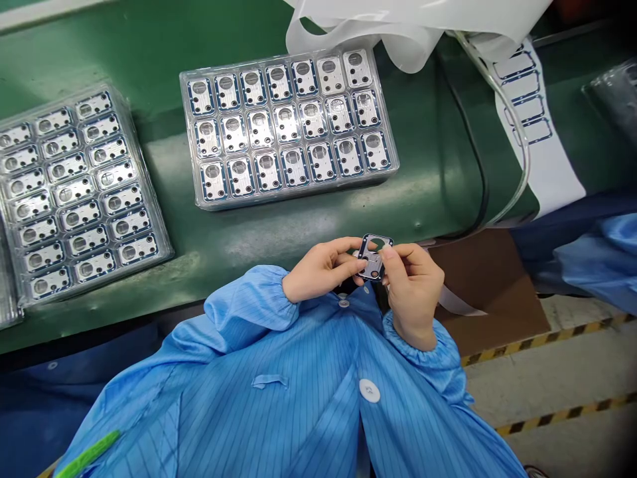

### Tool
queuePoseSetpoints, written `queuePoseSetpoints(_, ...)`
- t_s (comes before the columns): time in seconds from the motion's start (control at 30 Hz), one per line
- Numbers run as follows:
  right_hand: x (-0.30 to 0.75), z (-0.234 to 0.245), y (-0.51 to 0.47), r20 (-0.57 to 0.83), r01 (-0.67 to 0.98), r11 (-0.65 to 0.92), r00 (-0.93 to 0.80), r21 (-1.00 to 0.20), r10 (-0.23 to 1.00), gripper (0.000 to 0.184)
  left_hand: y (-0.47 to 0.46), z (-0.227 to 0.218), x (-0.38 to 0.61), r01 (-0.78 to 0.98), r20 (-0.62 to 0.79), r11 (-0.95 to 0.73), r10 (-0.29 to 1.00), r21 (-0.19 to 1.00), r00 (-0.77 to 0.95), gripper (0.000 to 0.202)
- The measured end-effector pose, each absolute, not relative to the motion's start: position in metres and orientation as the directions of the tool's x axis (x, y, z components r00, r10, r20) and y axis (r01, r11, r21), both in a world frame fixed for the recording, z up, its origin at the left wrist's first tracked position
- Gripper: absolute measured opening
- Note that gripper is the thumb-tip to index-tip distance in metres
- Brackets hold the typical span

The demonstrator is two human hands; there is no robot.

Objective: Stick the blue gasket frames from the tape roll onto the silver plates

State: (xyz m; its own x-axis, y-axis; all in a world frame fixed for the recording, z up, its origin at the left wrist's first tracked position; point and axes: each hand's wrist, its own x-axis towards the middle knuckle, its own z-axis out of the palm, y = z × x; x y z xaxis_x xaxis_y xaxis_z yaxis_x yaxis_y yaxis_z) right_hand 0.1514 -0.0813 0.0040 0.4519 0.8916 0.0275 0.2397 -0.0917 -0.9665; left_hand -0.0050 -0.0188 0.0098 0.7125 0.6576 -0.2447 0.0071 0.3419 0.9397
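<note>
Close to my body, at the front edge of the green bench, both hands hold one small metal plate (pixel 371 271) with a dark rim, a large round opening and smaller holes. My left hand (pixel 326 269) pinches its left side between thumb and fingers. At the upper right, my right hand (pixel 413 282) has thumb and fingertips closed on the same plate. Whether a thin film or layer is also between the right fingertips cannot be made out. Beyond my hands lies a clear plastic tray (pixel 293 194) with rows of similar plates, each in its own pocket.
A second stack of filled trays (pixel 166 255) stands at the left. White backing strip (pixel 413 50) curls over the back, and a strip of dark-outlined frame stickers (pixel 527 99) hangs at the right. A black cable (pixel 470 143) crosses the bench (pixel 164 156). Brown cardboard (pixel 492 292) lies below right.
</note>
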Motion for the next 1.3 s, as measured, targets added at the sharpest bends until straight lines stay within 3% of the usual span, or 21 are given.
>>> queuePoseSetpoints(0.2, 0.153, 0.003, -0.083, 0.053, 0.245, -0.062, 0.435, -0.967, 0.899, 0.026, -0.018, 0.011, -0.005, -0.006, -0.237, 0.351, 0.645, 0.936, 0.727, 0.055)
queuePoseSetpoints(0.5, 0.149, 0.012, -0.09, 0.018, 0.317, -0.07, 0.266, -0.946, 0.964, 0.024, -0.017, 0.019, 0.001, -0.078, -0.287, 0.395, 0.776, 0.915, 0.562, 0.039)
queuePoseSetpoints(0.77, 0.148, 0.013, -0.088, -0.009, 0.285, -0.067, 0.2, -0.956, 0.98, 0.027, -0.017, 0.016, 0.0, -0.074, -0.25, 0.333, 0.821, 0.94, 0.513, 0.042)
queuePoseSetpoints(0.9, 0.148, 0.009, -0.088, 0.012, 0.266, -0.054, 0.242, -0.962, 0.97, 0.031, -0.017, 0.017, 0.0, -0.055, -0.283, 0.365, 0.799, 0.929, 0.53, 0.041)
queuePoseSetpoints(1.13, 0.148, 0.0, -0.089, 0.012, 0.134, -0.059, 0.475, -0.989, 0.88, 0.036, -0.021, 0.018, 0.0, -0.011, -0.318, 0.436, 0.675, 0.9, 0.665, 0.048)
queuePoseSetpoints(1.3, 0.147, -0.003, -0.086, 0.028, 0.128, -0.044, 0.509, -0.991, 0.86, 0.035, -0.02, 0.017, -0.007, 0.019, -0.293, 0.408, 0.622, 0.913, 0.726, 0.045)
